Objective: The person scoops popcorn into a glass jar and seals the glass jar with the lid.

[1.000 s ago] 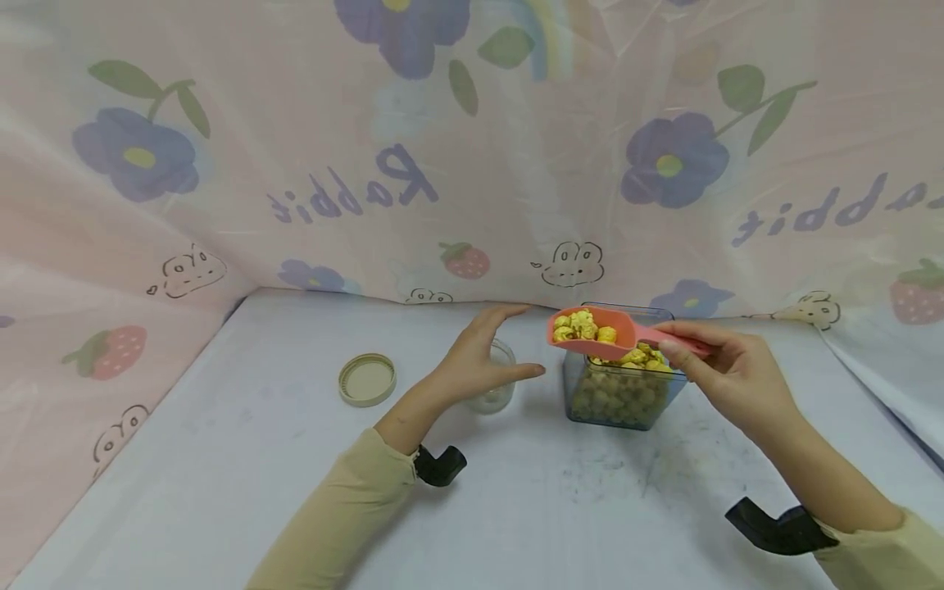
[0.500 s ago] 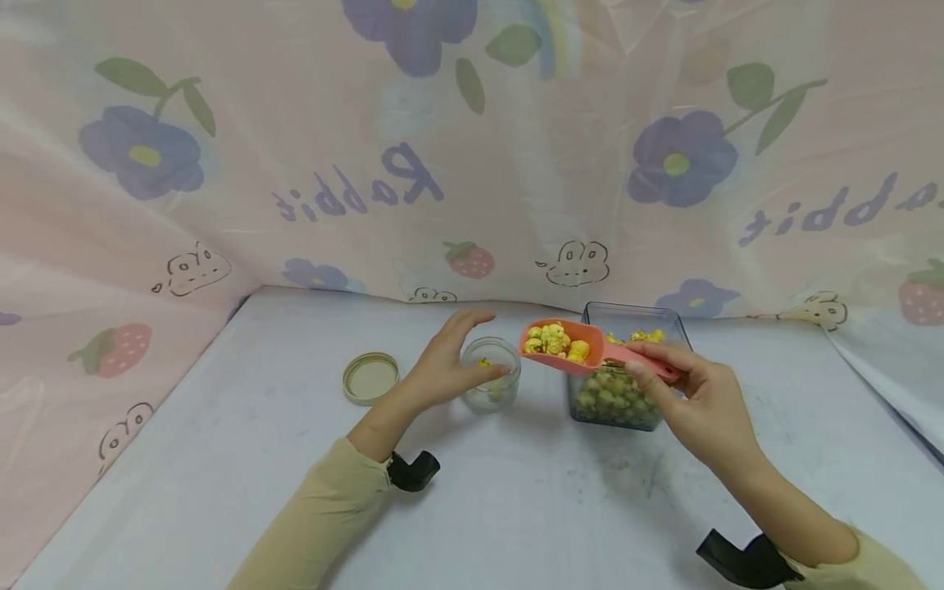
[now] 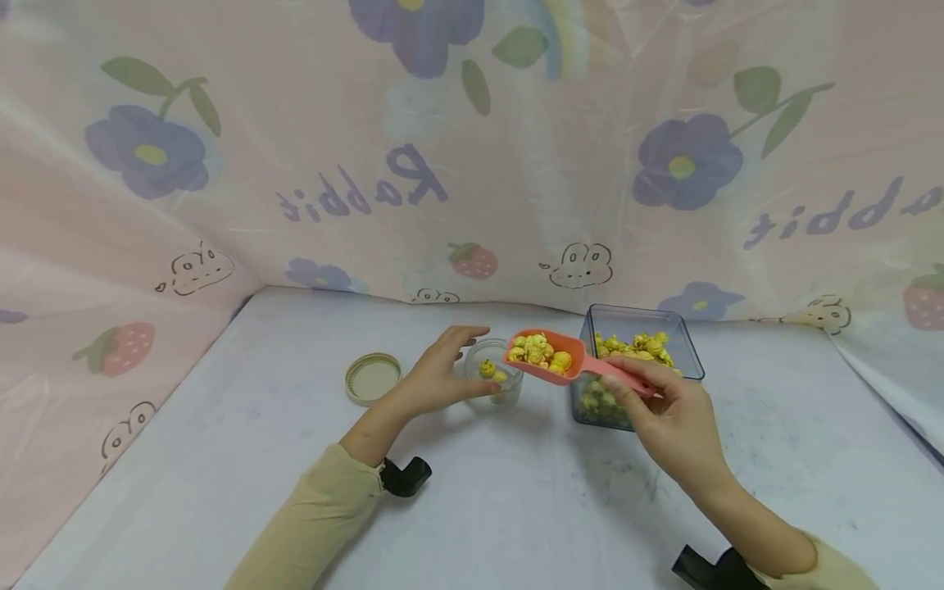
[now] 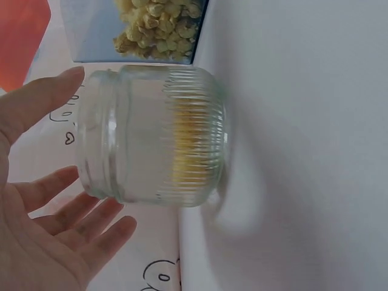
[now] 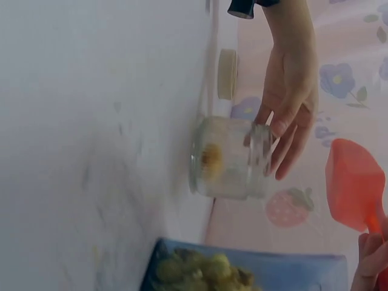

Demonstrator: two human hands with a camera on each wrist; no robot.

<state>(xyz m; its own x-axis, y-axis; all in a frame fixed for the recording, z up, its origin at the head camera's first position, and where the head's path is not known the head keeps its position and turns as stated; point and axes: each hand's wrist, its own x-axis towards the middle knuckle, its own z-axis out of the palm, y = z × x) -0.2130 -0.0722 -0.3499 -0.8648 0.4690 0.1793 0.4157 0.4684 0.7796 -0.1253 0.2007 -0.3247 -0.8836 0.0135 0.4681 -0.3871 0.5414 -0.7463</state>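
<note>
My right hand [image 3: 674, 422] grips the handle of a coral-red scoop [image 3: 575, 370], loaded with yellow popcorn [image 3: 537, 351]. The scoop's front lip overlaps the right side of a glass jar's mouth in the head view; the right wrist view has the scoop [image 5: 354, 182] above jar height. This ribbed jar [image 4: 145, 136] stands upright with a little popcorn at its bottom. Around its left side is my left hand [image 3: 435, 377], fingers spread and thumb apart, fingertips right at the rim. Behind the scoop is a clear bluish container [image 3: 686, 348] with popcorn in it.
A round cream-coloured lid [image 3: 373, 378] lies on the white tabletop [image 3: 472, 508], left of the jar. A pink printed curtain [image 3: 332, 123] rises along the back and left side of the table.
My right hand has carried the loaded scoop leftward from over the container to the jar's rim. My left hand has shifted slightly left and down, staying beside the jar.
</note>
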